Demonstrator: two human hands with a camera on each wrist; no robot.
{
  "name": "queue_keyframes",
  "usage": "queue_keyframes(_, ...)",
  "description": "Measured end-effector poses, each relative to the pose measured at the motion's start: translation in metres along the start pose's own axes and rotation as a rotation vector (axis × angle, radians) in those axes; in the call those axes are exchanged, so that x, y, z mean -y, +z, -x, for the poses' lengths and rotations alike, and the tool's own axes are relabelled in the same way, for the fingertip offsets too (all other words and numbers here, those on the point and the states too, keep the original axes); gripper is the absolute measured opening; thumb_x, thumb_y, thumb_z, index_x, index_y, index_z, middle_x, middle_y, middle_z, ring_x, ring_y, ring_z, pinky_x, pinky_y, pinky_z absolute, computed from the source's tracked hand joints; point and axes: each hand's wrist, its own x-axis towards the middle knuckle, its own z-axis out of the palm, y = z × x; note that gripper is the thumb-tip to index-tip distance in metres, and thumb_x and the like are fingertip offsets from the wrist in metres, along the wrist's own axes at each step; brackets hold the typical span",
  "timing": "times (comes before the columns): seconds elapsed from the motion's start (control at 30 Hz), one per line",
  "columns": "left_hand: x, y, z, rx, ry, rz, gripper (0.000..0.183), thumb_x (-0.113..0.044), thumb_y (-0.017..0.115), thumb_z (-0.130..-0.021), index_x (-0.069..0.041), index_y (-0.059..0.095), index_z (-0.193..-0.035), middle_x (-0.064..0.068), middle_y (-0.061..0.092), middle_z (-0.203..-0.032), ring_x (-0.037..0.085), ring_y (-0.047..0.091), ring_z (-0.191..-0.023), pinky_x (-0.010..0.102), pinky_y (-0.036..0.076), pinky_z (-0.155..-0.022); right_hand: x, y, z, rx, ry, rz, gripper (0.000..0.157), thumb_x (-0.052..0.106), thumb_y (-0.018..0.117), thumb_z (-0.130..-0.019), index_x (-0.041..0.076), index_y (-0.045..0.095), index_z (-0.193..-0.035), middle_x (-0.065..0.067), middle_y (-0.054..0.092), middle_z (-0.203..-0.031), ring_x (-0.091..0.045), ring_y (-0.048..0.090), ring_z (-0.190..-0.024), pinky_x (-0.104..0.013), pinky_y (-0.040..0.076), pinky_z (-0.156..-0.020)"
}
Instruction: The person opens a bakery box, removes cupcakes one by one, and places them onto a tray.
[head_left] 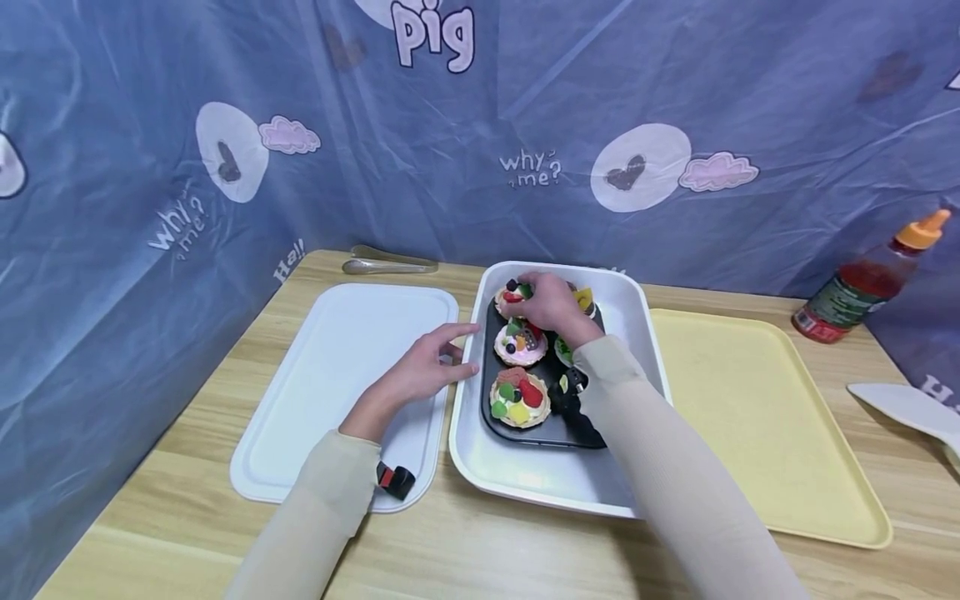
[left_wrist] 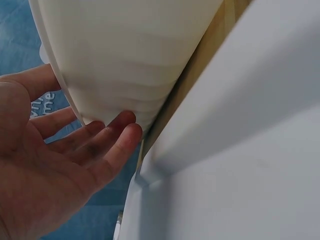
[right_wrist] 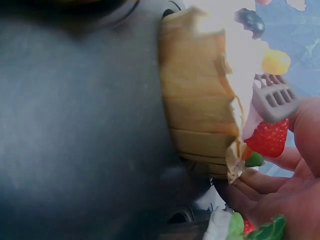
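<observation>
My right hand [head_left: 551, 302] reaches over the far left fruit tart [head_left: 507, 302], its thumb and fingers bent around that tart's edges. In the right wrist view, a nearer tart [right_wrist: 200, 100], topped with a strawberry and a grey waffle-like piece, partly hides the fingers. The tarts sit on a black baking tray [head_left: 517, 435] inside a white bin [head_left: 495, 479]. My left hand [head_left: 423, 364] is at the bin's left side, fingers loosely spread and fingertips right at the wall, as the left wrist view [left_wrist: 95, 145] also shows. A front left tart [head_left: 520, 398] has green, yellow and red toppings.
A white tray [head_left: 330, 375] lies left of the bin, a yellow tray [head_left: 757, 417] right of it. Metal tongs [head_left: 390, 265] lie at the back. At right are a red sauce bottle [head_left: 855, 287] and a white spoon-like utensil [head_left: 900, 408]. A printed blue sheet [head_left: 450, 167] hangs behind.
</observation>
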Motion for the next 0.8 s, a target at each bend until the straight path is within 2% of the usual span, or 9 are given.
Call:
queue_keyframes(0.43, 0.0031, -0.0005, -0.0021, -0.021, -0.011, -0.004, 0.059, -0.015, 0.071, -0.094, -0.016, 0.050, -0.149, 0.013, 0.057, -0.136, 0.027, 0.062, -0.113, 0.041, 0.051, -0.094, -0.0018, 0.0037, 0.0024, -0.049, -0.035, -0.038, 0.066, 0.029, 0.081, -0.085, 0.005, 0.057, -0.141, -0.016, 0.059, -0.141, -0.030, 0.058, -0.114, -0.047, 0.046, -0.104)
queue_keyframes(0.8, 0.0056, 0.0016, -0.0034, -0.028, -0.006, -0.023, 0.059, -0.016, 0.072, -0.093, -0.017, 0.051, -0.148, 0.012, 0.057, -0.135, 0.024, 0.063, -0.108, 0.034, 0.052, -0.085, -0.0028, 0.0040, 0.0019, -0.088, -0.044, -0.035, 0.069, 0.029, 0.086, -0.080, 0.004, 0.059, -0.139, -0.018, 0.058, -0.142, -0.034, 0.052, -0.132, -0.048, 0.041, -0.113)
